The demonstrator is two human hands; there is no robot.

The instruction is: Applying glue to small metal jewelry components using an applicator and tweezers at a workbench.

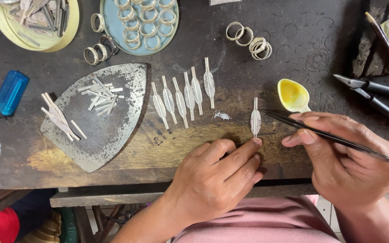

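My left hand (217,173) rests on the dark wooden bench (266,67), its index fingertip pressing the lower end of a small leaf-shaped silver piece (255,119). In my right hand (347,157) I grip dark tweezers (320,132), whose tips point left and nearly touch that piece. Left of it lies a row of several similar silver pieces (185,95). A tiny pile of white grains (222,115) sits between the row and the held piece.
A yellow spoon-like dish (293,95) lies by the tweezers, black pliers (374,96) to the right. A worn metal plate (106,114) carries silver strips. Rings (248,39) lie loose and on a blue dish (109,22). A blue lighter (10,93) is at left.
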